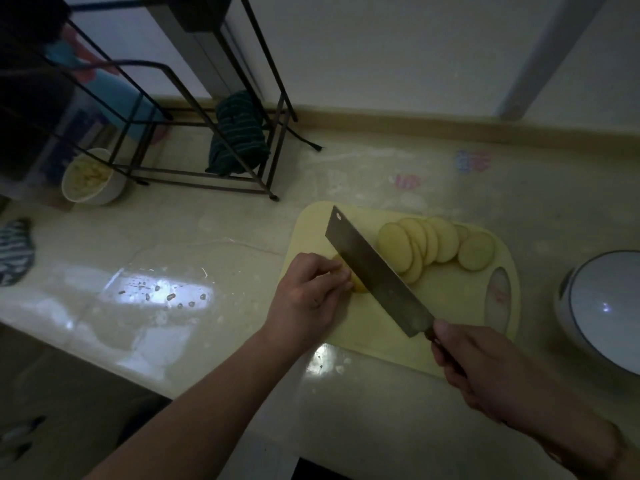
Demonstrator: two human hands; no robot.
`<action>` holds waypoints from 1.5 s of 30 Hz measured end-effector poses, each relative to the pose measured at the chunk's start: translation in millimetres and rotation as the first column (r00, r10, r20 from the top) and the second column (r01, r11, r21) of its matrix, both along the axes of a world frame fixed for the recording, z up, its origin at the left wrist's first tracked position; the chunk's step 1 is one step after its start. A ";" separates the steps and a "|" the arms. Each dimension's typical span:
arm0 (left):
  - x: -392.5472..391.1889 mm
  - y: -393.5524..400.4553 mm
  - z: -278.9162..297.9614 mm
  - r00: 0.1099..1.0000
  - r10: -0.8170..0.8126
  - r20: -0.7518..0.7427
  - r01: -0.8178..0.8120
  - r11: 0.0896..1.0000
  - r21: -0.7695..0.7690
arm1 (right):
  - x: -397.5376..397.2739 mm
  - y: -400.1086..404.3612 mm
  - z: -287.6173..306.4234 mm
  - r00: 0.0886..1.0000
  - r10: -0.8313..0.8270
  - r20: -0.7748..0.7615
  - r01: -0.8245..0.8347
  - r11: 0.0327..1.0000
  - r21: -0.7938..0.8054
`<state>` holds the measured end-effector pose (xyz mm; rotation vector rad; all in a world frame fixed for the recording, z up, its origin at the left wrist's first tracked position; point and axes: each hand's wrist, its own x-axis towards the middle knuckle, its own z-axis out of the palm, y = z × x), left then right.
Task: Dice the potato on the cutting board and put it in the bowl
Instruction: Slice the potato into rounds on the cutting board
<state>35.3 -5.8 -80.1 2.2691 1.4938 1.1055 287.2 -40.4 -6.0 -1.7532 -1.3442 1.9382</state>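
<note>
Nearest the lens, the right hand [485, 372] wraps its fingers round the dark handle of a broad rectangular steel cleaver [375, 275], whose blade runs diagonally up and away across the pale yellow plastic cutting board [377, 330]. Just left of the blade, the left hand [308, 292] curls its fingers over the uncut yellow end-piece of potato [356, 282], pinning it to the board with the knuckles close against the flat of the steel. On the blade's other side, a fanned row of round potato slices [429, 244] lies overlapping on the board.

The step in hand looks like slicing the last stub, with dicing yet to come. As the stub is small, the fingertips are best kept tucked behind the knuckles, the blade brought straight down, and the holding hand drawn back slightly for each slice.

At the right edge a white bowl with a dark rim [602, 310] stands empty near the board. Far left, a second white bowl [91, 178] holds pale cut pieces under a black wire rack [194, 126].
</note>
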 end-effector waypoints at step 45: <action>9.1 -19.7 -4.3 0.984 0.124 0.130 -0.116 0.991 -0.073 | -29.2 -46.5 23.7 0.907 -0.027 0.421 -0.154 0.908 0.390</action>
